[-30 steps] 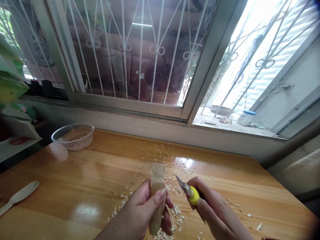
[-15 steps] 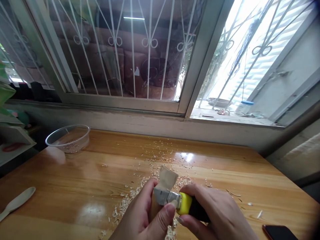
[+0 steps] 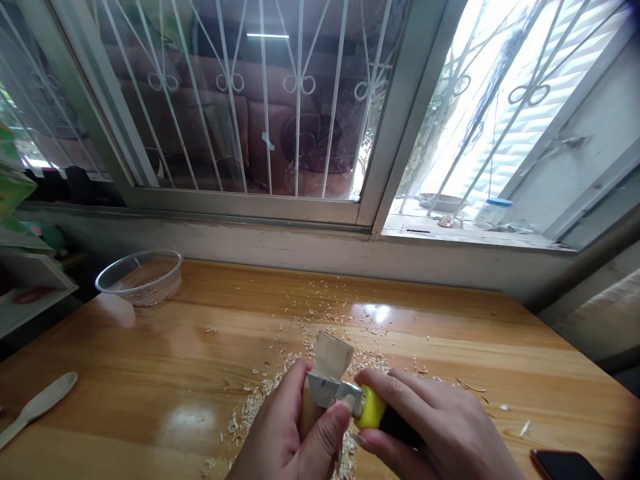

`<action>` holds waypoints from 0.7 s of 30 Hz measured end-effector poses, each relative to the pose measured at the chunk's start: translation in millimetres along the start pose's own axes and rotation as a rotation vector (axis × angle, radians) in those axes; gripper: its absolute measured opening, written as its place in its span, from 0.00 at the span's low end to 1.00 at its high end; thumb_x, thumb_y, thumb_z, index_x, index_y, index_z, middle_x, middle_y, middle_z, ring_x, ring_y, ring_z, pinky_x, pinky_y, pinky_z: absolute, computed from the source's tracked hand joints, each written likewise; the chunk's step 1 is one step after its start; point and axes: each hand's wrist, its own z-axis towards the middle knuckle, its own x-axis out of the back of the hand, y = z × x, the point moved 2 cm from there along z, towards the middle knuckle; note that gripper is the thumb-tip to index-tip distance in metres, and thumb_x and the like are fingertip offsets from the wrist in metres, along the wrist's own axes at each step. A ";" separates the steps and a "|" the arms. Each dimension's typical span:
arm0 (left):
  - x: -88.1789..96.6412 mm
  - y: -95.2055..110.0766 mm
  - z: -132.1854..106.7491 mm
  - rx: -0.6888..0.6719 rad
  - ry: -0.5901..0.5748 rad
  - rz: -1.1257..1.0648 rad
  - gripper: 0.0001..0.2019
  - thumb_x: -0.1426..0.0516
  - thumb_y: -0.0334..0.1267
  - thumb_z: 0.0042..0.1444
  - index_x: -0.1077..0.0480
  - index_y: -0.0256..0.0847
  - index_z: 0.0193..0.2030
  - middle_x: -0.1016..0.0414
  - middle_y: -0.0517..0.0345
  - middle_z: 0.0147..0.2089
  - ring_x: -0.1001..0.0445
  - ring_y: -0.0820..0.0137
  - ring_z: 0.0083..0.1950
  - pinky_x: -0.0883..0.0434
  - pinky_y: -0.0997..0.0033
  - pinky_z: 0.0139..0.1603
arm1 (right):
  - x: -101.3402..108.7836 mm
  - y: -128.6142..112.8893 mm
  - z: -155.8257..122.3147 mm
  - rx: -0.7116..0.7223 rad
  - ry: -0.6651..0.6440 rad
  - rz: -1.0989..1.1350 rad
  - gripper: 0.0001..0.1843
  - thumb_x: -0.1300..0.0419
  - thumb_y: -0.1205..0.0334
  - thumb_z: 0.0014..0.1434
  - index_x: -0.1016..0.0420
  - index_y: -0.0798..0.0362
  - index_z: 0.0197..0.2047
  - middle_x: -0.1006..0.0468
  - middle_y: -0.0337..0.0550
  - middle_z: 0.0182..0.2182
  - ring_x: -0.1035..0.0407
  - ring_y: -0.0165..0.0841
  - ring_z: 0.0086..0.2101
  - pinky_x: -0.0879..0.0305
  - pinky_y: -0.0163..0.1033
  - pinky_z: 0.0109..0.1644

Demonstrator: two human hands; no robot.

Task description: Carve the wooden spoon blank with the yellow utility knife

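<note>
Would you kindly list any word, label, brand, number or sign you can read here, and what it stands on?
No text can be read anywhere.
Silver metal blade of the yellow-and-black knife: one small dark mark, too small to identify as lettering.
Clear jar with a blue lid: too blurred to tell whether it bears a label.

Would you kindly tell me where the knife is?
In the head view, the knife is low, just right of centre, in the right hand, its blade across the wood piece in the left hand.
</note>
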 end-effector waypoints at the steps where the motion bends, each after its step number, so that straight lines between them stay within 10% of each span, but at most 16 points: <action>1: -0.4 -0.2 0.5 0.004 -0.011 -0.009 0.24 0.45 0.59 0.50 0.33 0.40 0.42 0.32 0.57 0.29 0.35 0.70 0.30 0.33 0.70 0.35 | 0.2 0.0 -0.1 0.006 0.006 0.000 0.21 0.52 0.47 0.64 0.30 0.54 0.48 0.21 0.46 0.31 0.27 0.34 0.25 0.32 0.36 0.25; 21: -3.3 4.9 1.6 0.038 -0.068 -0.034 0.23 0.47 0.61 0.51 0.38 0.40 0.35 0.37 0.63 0.24 0.39 0.75 0.24 0.41 0.75 0.25 | -3.8 -1.2 3.2 -0.016 0.029 0.006 0.21 0.51 0.47 0.64 0.29 0.55 0.46 0.23 0.44 0.27 0.28 0.32 0.24 0.35 0.34 0.23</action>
